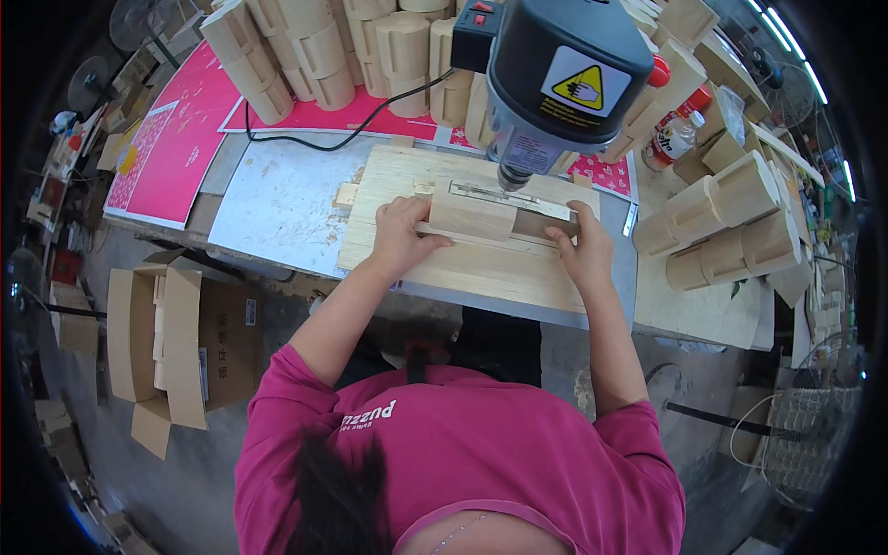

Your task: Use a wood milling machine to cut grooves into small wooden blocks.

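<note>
Lying just below the chuck point(514, 174): wooden block point(472, 217), long side running left to right, its grooved top facing up; probably set so that the tool can reach that face. Whether the tool touches cannot be told.
Block support: pale wooden board point(499, 270) beneath; it likely serves as a flat, level rest.
Left hand point(402, 236): at the block's left end, fingers bent over it, thumb along the lower front; the grip is partly closed on the end, seemingly to steady it. Fingertip contact is partly hidden.
Right hand point(585, 245): at the right end, thumb on the front face, fingers reaching round behind; the grip is narrowed on the block, apparently countering the other hand so that the piece cannot turn.
Drill head point(569, 79): above and behind the block, both hands to either side of the chuck, presumably for clearance.
Counter point(277, 208): carries the board, with a black cable point(338, 146) behind left.
Counter, rear: wooden columns point(407, 55) standing in rows, likely grouped to save room.
Counter, right: more grooved pieces point(717, 205) lying near a bottle point(670, 143).
Floor, left: open carton point(229, 347), pale pieces inside.
</note>
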